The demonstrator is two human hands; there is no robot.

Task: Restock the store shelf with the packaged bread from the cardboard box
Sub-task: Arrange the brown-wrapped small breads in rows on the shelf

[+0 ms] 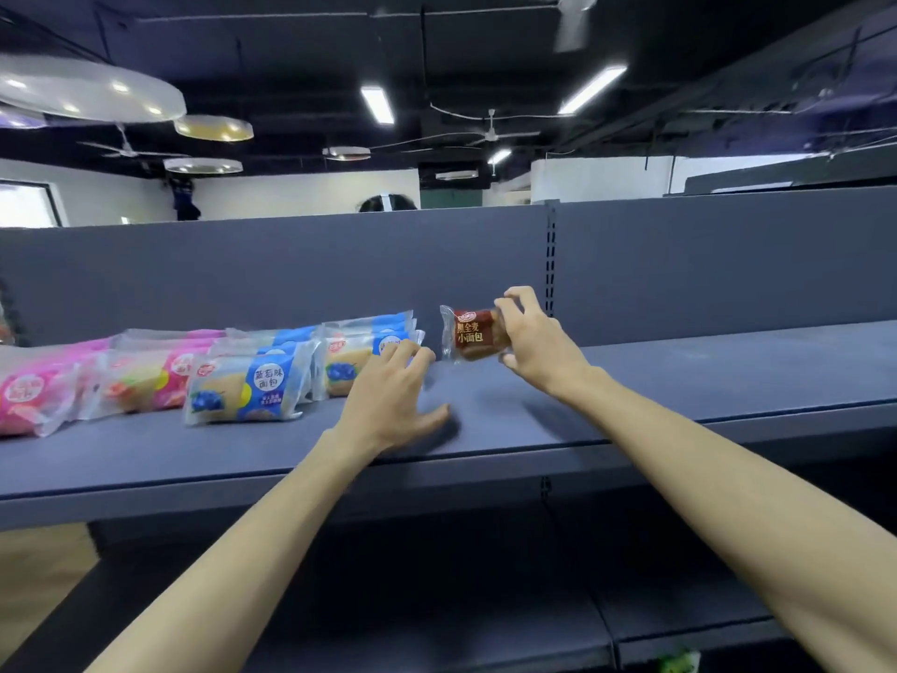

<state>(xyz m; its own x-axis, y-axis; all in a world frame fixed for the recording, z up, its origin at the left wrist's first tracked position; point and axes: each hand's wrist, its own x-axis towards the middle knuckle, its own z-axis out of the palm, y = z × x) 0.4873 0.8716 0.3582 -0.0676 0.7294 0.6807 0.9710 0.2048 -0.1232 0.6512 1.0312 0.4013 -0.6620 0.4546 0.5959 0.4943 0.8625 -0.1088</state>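
My right hand [534,340] pinches a small brown bread packet [472,335] with yellow lettering and holds it upright just above the grey shelf [679,376]. My left hand [393,395] lies flat with straight fingers, its fingertips touching the right end of a stack of blue blueberry bread packets [359,349]. Another blue packet [245,388] lies in front, to the left. Pink bread packets [43,386] fill the shelf's left end. The cardboard box is out of view.
The shelf's grey back panel [291,274] rises behind the packets, with a slotted upright [550,264] right of the brown packet. Bare shelf stretches to the right. A lower shelf [437,624] sits below. A person's head [386,204] shows over the panel.
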